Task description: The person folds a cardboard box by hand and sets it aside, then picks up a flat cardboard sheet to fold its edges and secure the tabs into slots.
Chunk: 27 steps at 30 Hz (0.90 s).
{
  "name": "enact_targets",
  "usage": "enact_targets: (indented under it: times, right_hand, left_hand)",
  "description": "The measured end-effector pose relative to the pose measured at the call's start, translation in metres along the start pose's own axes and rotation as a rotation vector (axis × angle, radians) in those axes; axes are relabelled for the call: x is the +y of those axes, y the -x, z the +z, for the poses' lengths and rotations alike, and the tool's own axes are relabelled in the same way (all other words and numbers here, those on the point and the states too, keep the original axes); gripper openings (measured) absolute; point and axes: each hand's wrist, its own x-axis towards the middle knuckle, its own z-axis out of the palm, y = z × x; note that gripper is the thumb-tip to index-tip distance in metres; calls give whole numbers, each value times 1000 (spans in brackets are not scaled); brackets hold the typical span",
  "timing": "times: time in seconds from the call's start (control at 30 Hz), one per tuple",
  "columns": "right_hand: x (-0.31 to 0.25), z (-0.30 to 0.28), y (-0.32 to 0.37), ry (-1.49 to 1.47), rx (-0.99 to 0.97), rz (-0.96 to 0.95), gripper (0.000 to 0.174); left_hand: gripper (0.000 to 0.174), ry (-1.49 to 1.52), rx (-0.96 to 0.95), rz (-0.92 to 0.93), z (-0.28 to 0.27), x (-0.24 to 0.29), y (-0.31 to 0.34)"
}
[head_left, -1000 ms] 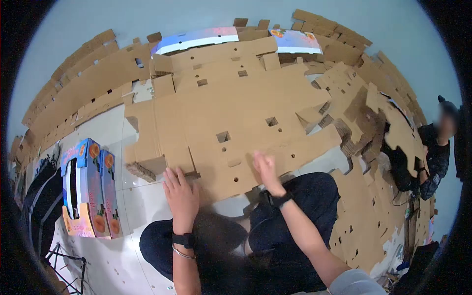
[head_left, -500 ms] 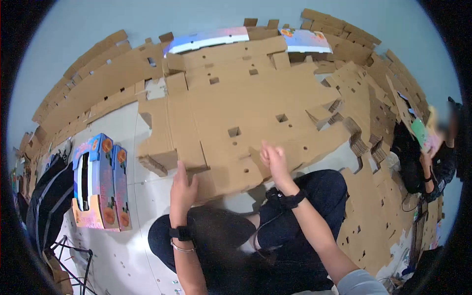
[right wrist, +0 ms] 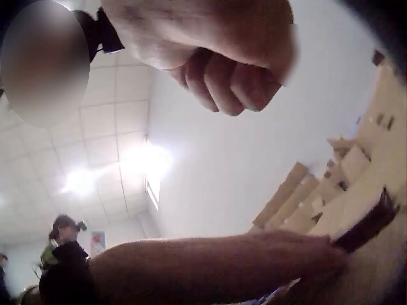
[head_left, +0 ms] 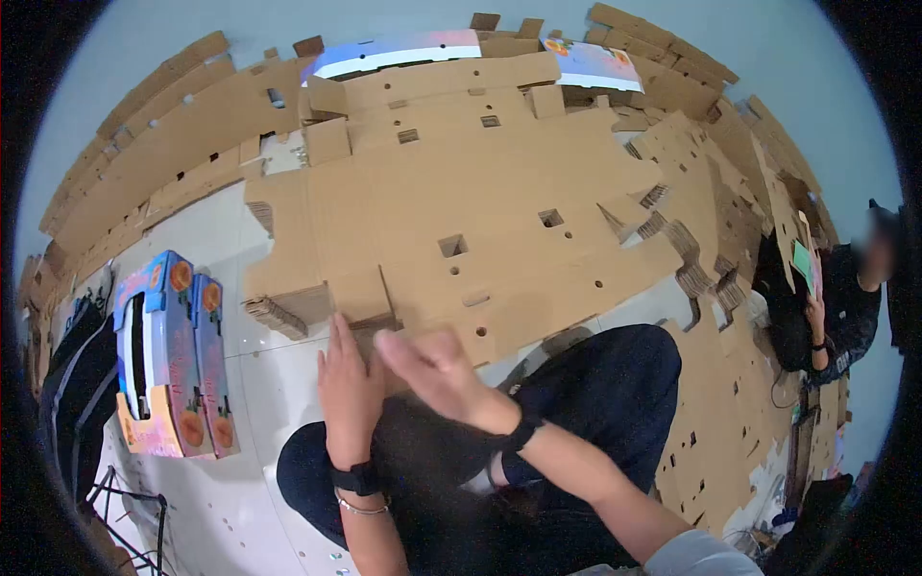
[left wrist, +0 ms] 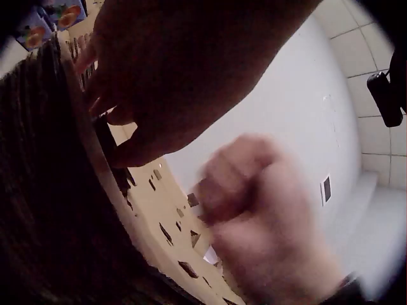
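Note:
A large stack of brown cardboard sheets (head_left: 480, 192) with square and round cut-outs lies in front of the person. At its near left edge the left hand (head_left: 351, 394) rests with fingers extended, by a raised flap (head_left: 360, 293). In the left wrist view the left hand (left wrist: 165, 76) has its fingers at the cardboard edge. Just right of it the right hand (head_left: 442, 379) is raised, blurred and empty. The right wrist view shows the fingers of the right hand (right wrist: 222, 63) curled into a fist, and the left wrist view shows that fist (left wrist: 254, 203) too.
Two printed boxes with orange pictures (head_left: 168, 360) stand on the floor at left, near a dark bag (head_left: 72, 384). More cardboard (head_left: 715, 422) lies at right and along the wall. Another person (head_left: 840, 307) sits at far right, holding a coloured piece.
The right hand has moved left from over the cardboard's near middle to beside the left hand. The left hand stays near the left edge. A near flap seen raised earlier lies flat.

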Motion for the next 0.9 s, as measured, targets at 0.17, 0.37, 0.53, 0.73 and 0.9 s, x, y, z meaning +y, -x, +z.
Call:
enact_targets:
  times: [0.17, 0.37, 0.53, 0.73, 0.9]
  right_hand:
    - [83, 13, -7, 248, 73, 62, 48]
    - [92, 5, -4, 203, 11, 148, 52]
    - [80, -4, 1, 176, 80, 95, 54]
    - [42, -8, 77, 241, -167, 56, 50]
    - [-14, -42, 86, 189, -259, -47, 47]
  left_hand:
    - [54, -93, 69, -29, -6, 3, -3]
    - [39, -206, 136, 81, -4, -1, -1]
    - [40, -312, 107, 116, 11, -9, -3]
    - [46, -434, -1, 71, 9, -6, -6]
    - [51, -314, -36, 34, 10, -6, -1]
